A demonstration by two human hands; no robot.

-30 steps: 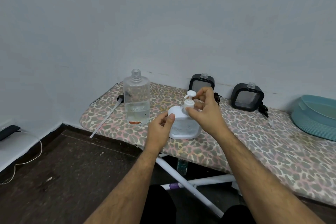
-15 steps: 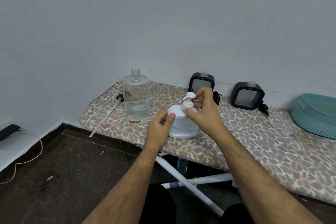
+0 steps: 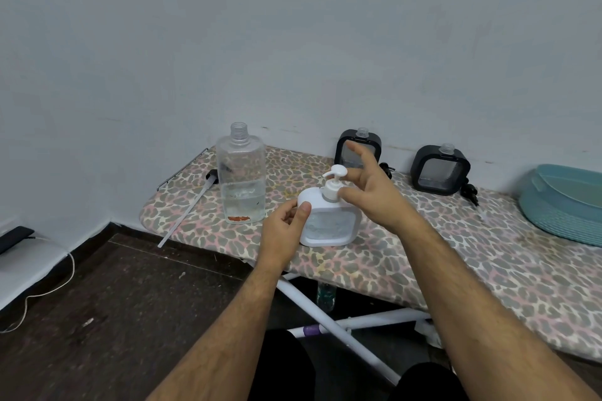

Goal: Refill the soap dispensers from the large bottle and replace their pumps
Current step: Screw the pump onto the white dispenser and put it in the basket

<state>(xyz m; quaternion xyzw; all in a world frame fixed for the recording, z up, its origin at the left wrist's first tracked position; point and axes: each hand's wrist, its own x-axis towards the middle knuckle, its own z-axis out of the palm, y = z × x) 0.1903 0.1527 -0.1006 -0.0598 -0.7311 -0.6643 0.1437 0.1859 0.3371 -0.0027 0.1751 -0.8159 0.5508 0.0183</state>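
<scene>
A white soap dispenser (image 3: 329, 225) stands near the front edge of the leopard-print ironing board (image 3: 456, 257), its white pump (image 3: 334, 184) seated in the neck. My left hand (image 3: 286, 231) grips the dispenser's left side. Beside the pump on the right, my right hand (image 3: 371, 195) has its fingers spread and its thumb close to the pump collar. The large clear bottle (image 3: 241, 179), uncapped and about a third full, stands to the left. Two black dispensers (image 3: 358, 148) (image 3: 439, 171) stand without pumps against the wall.
The large bottle's long pump tube (image 3: 185, 215) lies over the board's left end. A black pump (image 3: 469, 194) lies by the right black dispenser. A teal basin (image 3: 566, 205) sits at the far right. White board legs (image 3: 342, 335) and dark floor are below.
My right hand has let go of the white pump head and opened its fingers. The left hand keeps its hold on the white dispenser.
</scene>
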